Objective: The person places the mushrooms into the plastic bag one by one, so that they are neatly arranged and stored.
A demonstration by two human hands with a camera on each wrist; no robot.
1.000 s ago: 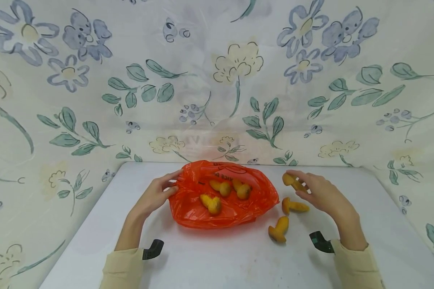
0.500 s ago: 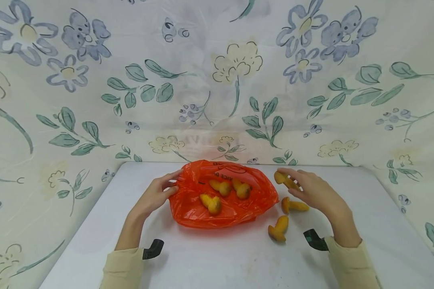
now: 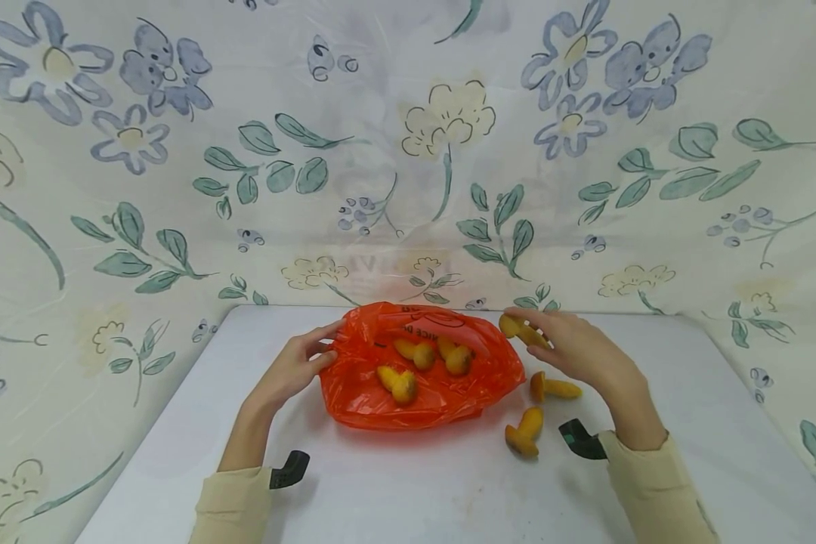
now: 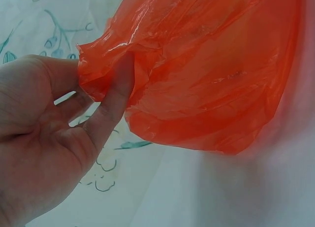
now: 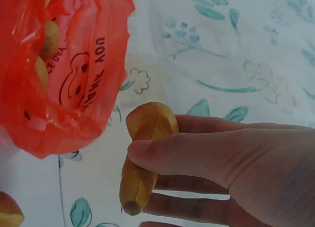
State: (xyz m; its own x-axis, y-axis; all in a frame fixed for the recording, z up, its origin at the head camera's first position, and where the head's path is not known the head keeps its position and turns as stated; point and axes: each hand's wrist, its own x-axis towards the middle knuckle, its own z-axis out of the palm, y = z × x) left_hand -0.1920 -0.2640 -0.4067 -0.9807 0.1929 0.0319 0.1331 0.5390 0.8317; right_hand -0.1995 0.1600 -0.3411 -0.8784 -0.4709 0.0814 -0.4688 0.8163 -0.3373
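Observation:
A red plastic bag (image 3: pixel 367 412) with printed lettering lies with its mouth spread on the white table. My left hand (image 3: pixel 294 370) pinches the bag's left edge; in the left wrist view the thumb presses the crumpled film (image 4: pixel 197 89) against the fingers. Three yellow-brown mushrooms show inside the bag, one mushroom (image 3: pixel 397 384) nearest the front. Beside the bag's right edge my right hand (image 3: pixel 574 344) holds another mushroom (image 5: pixel 140 180) between thumb and fingers, its cap towards the bag. Two more lie on the table: a mushroom (image 3: pixel 555 387) below that hand and a mushroom (image 3: pixel 525 433) nearer the front.
The white table (image 3: pixel 408 491) ends at the back against a flower-printed sheet (image 3: pixel 381 151), which also hangs at both sides. A black device sits at each cuff, the right device (image 3: pixel 582 440) close to the nearer loose mushroom.
My right hand has moved left with its mushroom, from over the table to the bag's right edge. The left hand, the bag and the other mushrooms stay in place.

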